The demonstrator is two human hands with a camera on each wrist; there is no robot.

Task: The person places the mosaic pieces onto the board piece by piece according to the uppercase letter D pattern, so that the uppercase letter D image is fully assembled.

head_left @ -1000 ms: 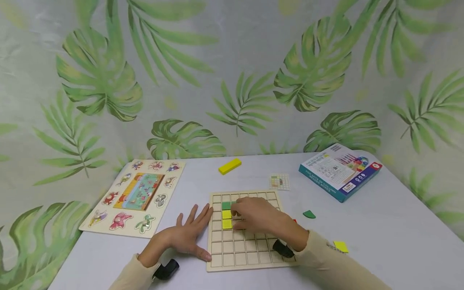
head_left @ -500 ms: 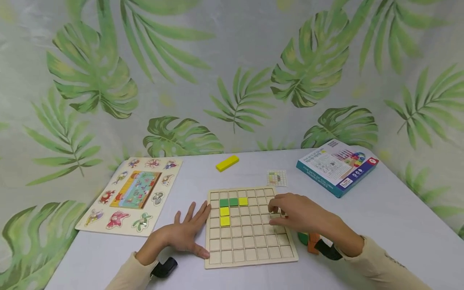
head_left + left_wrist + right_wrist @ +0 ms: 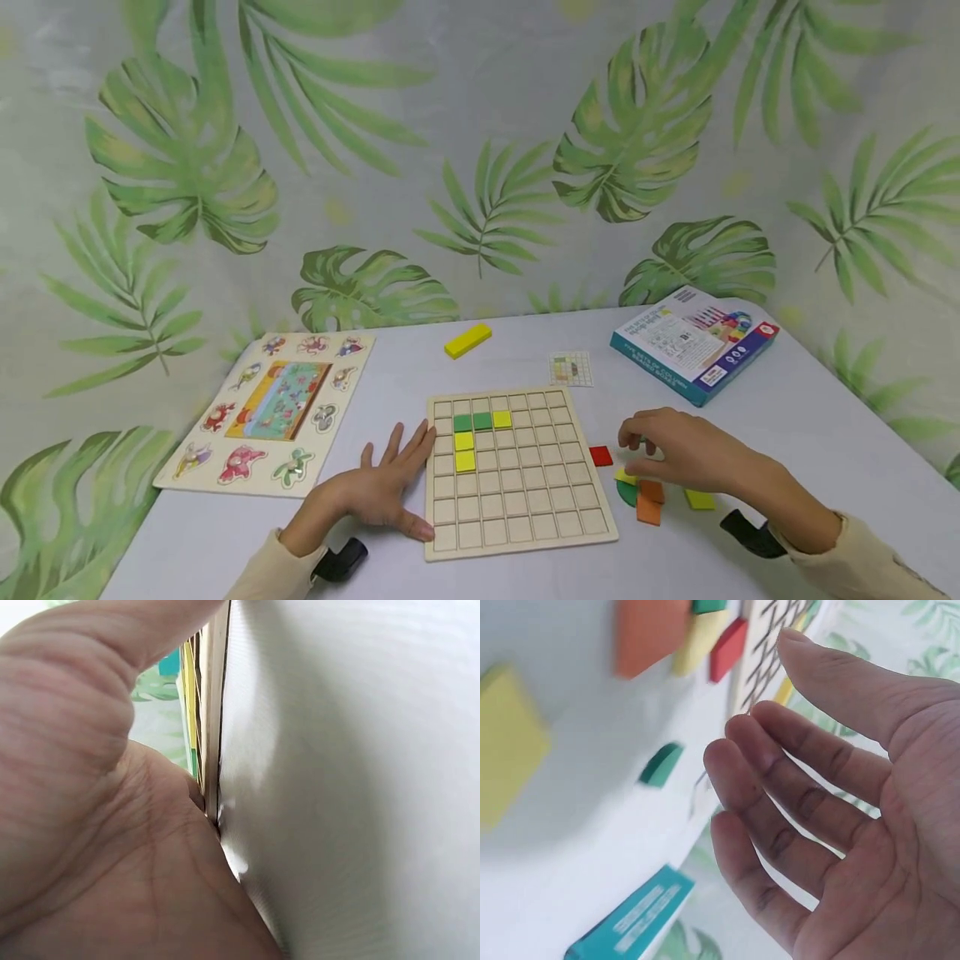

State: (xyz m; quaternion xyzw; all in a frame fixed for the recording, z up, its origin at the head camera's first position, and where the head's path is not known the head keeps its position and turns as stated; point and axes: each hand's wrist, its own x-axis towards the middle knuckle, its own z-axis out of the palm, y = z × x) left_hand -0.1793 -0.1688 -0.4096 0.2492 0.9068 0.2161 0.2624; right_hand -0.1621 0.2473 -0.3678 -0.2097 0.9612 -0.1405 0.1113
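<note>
Two hands: our left hand [image 3: 382, 492] lies flat, fingers spread, against the grid board's [image 3: 517, 533] left edge; our right hand [image 3: 678, 450] hovers loosely curled, holding nothing.
Nearby: green piece [image 3: 660, 765] beside our fingertips; red square [image 3: 600, 456], orange block [image 3: 649, 501], yellow tile [image 3: 699, 499]; box [image 3: 693, 343] beyond.
Change: right hand has left the board.
Board: square on worktop [image 3: 810, 433], five tiles filled.

grid board [image 3: 517, 475] mid-table, animal puzzle [image 3: 270, 408] to its left, box [image 3: 693, 342] behind right
</note>
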